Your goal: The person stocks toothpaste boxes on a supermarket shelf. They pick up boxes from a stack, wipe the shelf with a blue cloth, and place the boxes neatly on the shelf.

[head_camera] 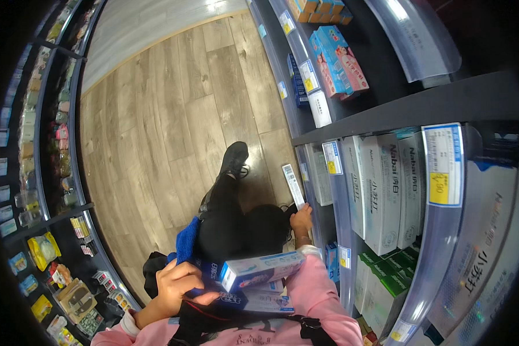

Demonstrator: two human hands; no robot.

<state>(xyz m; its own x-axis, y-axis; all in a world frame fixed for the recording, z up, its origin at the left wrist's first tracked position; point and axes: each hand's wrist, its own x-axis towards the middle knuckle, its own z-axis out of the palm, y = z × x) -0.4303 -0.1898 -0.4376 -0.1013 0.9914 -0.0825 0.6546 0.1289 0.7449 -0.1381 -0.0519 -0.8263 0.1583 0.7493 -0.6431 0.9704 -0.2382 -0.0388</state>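
My right hand (pixel 302 219) grips one end of a slim white toothpaste box (pixel 293 187), held out beside the lower shelf edge. Near my lap, my left hand (pixel 179 281) is bent, its fingers curled at the left ends of several stacked toothpaste boxes (pixel 264 270); whether it grips one is unclear. The stack lies against my body, its top box reaching my right forearm. A blue cloth (pixel 187 240) hangs beside my left hand, over my black trousers.
At right, shelves hold white Nabai toothpaste boxes (pixel 382 190), green-topped boxes (pixel 382 281) and pink-and-blue boxes (pixel 338 62) behind clear label strips (pixel 443 164). Packed shelves (pixel 82 173) line the left side. Wood-look flooring (pixel 168 112) runs between them; my black shoe (pixel 235 158) rests there.
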